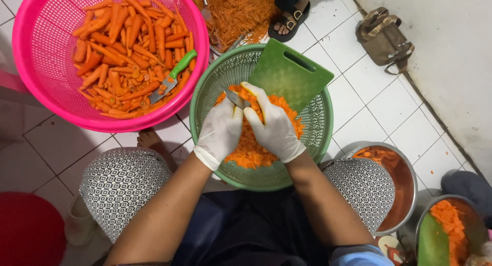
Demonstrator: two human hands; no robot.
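Both my hands wear white gloves and meet over a green basket (318, 143) that holds chopped carrot pieces (251, 148). My left hand (219, 133) grips a knife (236, 98) with its blade pointing up and right. My right hand (274, 125) is closed around a yellow-handled tool, touching the knife blade. A green cutting board (289, 74) leans inside the basket's far rim.
A pink basket (36, 76) of peeled carrot sticks (128, 46) with a green-handled knife (174, 76) lies upper left. Shredded carrot (238, 10) and another person's sandalled foot (289, 17) are at the top. Metal bowls of carrot (405, 184) stand at the right, and a brown bag (384, 38) lies by the wall.
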